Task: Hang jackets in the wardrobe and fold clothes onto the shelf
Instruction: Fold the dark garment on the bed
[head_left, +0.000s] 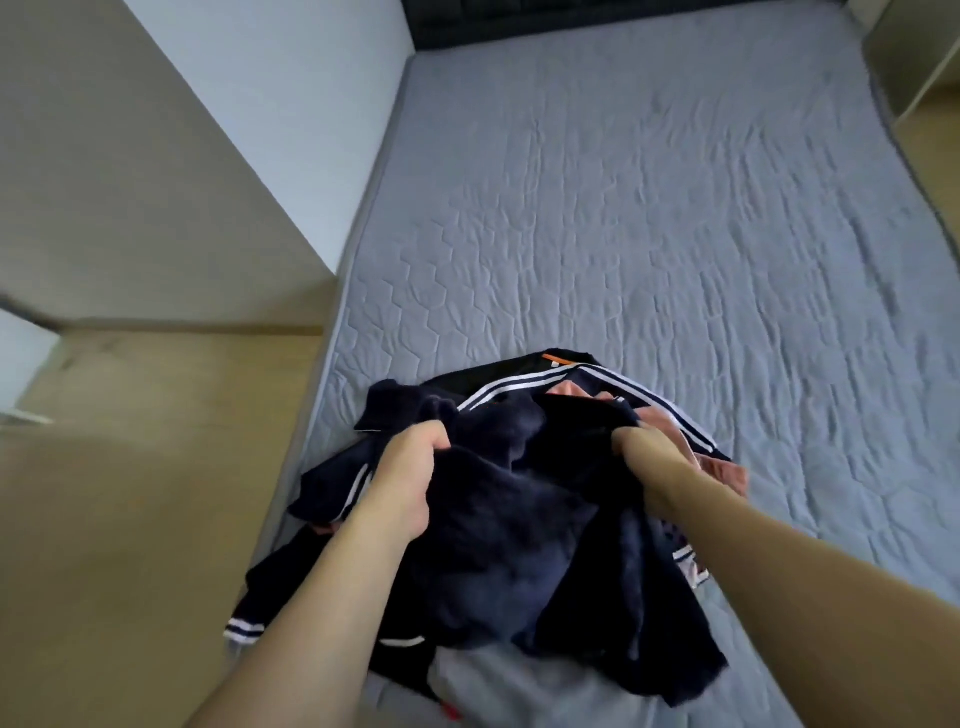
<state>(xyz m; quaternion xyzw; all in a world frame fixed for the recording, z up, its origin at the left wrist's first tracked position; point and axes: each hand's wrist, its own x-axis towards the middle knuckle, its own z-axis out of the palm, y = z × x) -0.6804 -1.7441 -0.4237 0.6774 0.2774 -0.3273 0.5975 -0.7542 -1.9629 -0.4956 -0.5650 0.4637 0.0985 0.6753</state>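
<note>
Your left hand (410, 475) sits at approx 7 o'clock from frame center, fingers curled tight into a bunch of the navy fleece garment (498, 525), thumb on top. Your right hand (641, 447) is at approx 5 o'clock, mostly buried in the same fabric; only the thumb side and wrist show, but the cloth gathers around the knuckles, so it grips the navy piece too. Both forearms come in from the bottom edge, w/ the fleece stretched and sagging between them.

The clothes pile lies on the near end of the bed (649, 218), approx 6 o'clock, close to the bed's left edge. Under the fleece is a dark track jacket w/ white stripes (524, 384), its collar pointing to 12 o'clock w/ an orange tag (555, 359) at the neck. Striped cuffs stick out at 7 o'clock, hanging past the mattress edge. A pink-salmon garment (722, 470) peeks out at 3 o'clock of the pile, just beside your right wrist. A light grey piece (519, 686) lies at the pile's 6 o'clock, partly under the fleece.

Grey quilted cover runs to 12 o'clock, where a dark headboard (597, 21) meets it. Wood-tone floor (130, 493) at 9 o'clock; white wall (291, 93) at 11 o'clock.
</note>
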